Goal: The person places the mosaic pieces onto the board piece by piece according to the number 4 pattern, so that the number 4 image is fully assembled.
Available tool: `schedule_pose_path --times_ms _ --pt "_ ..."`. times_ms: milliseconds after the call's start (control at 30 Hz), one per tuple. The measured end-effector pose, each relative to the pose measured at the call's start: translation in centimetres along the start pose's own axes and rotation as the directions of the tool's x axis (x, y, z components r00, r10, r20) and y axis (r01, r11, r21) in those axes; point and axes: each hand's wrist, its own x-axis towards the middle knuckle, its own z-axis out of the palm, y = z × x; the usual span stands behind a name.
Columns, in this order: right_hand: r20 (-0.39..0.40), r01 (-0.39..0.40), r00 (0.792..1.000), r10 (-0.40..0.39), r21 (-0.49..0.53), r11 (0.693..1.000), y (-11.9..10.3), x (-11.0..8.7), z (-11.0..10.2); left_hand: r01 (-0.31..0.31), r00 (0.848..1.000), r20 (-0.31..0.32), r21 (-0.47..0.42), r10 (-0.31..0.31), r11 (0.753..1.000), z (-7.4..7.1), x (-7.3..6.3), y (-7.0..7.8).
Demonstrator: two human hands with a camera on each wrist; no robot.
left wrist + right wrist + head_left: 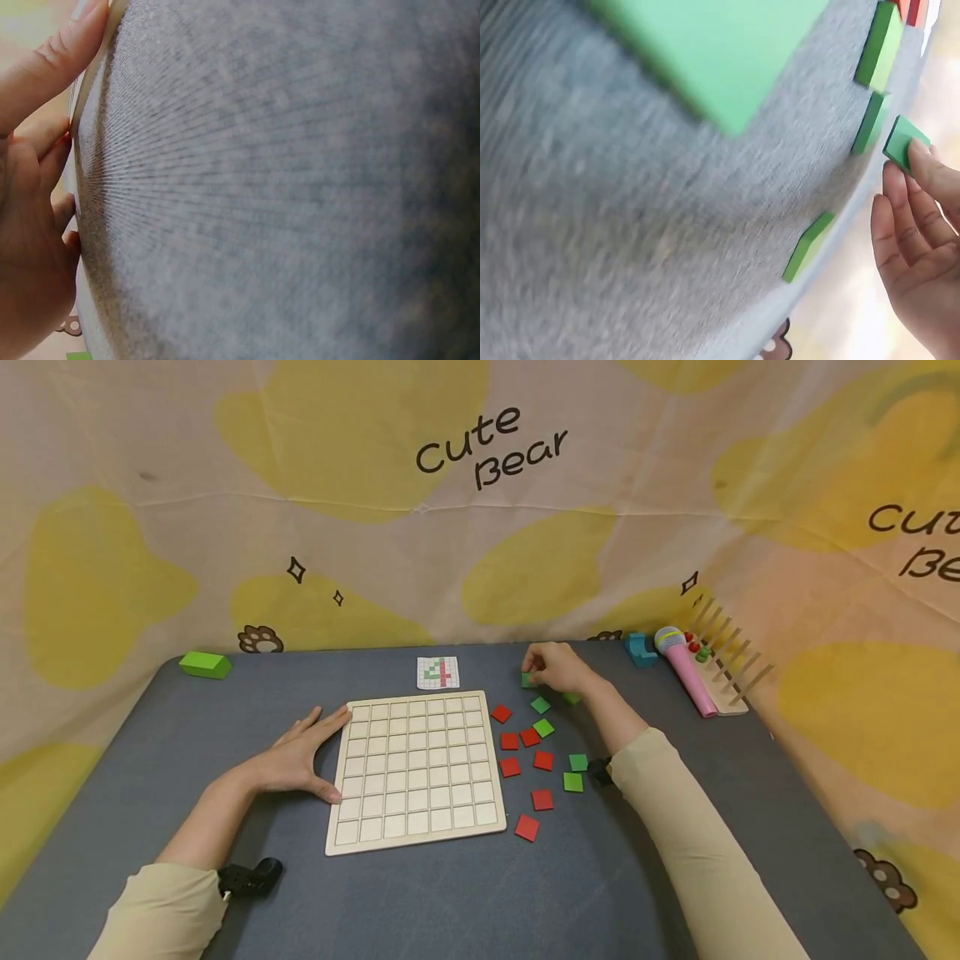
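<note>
A square wooden board (417,772) with a grid of shallow cells lies on the table. My left hand (296,756) spreads along its left side, thumb and fingertips touching the edge with the fingers fairly straight. Between thumb and fingers, my right hand (557,667) pinches a green square tile (904,142), lifted off the table in the right wrist view. Loose red tiles (543,800) and green tiles (573,782) are scattered right of the board. One light green tile (572,698) is partly hidden behind the right forearm.
A small card (438,673) with a red and green grid pattern lies behind the board. At the back left sits a green block (206,665). A pink toy microphone (687,672), a blue block (641,649) and a wooden peg stand (726,693) are at the right. A printed cloth hangs behind.
</note>
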Motion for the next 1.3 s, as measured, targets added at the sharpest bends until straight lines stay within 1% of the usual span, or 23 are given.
schedule_pose_path --times_ms 233,433,567,667,800,933,1033,1300 --pt "-0.041 0.027 0.999 -0.024 0.072 0.997 -1.3 0.5 0.7 -0.007 1.0 0.0 -0.012 0.007 1.0 -0.1 0.0 0.1" --pt "-0.065 0.078 0.995 -0.073 0.084 0.993 -3.4 1.2 1.3 -0.006 1.0 -0.005 -0.007 0.006 1.0 -0.1 0.0 0.2" --pt "-0.047 0.098 0.995 -0.093 0.112 0.989 -4.9 1.6 1.9 -0.004 1.0 -0.012 0.005 0.004 1.0 -0.1 0.1 0.1" --pt "-0.024 0.109 0.994 -0.107 0.125 0.986 -5.8 1.8 2.5 -0.019 1.0 -0.014 0.009 0.019 1.0 -0.1 0.2 0.1" --pt "0.0 0.122 0.992 -0.123 0.137 0.983 -6.8 2.3 3.4 -0.055 0.998 -0.012 -0.015 0.055 0.998 0.0 0.3 0.2" --pt "0.014 0.139 0.99 -0.143 0.15 0.979 -7.6 2.7 4.3 -0.051 0.999 -0.004 -0.038 0.051 0.998 0.1 0.3 0.2" --pt "0.029 0.13 0.99 -0.136 0.167 0.977 -8.2 2.9 4.9 -0.031 0.999 0.002 -0.034 0.032 0.999 0.1 0.3 0.3" --pt "0.058 0.067 0.995 -0.082 0.226 0.972 -9.6 3.3 5.9 -0.046 0.999 -0.011 -0.007 0.045 0.999 0.1 0.2 0.5"
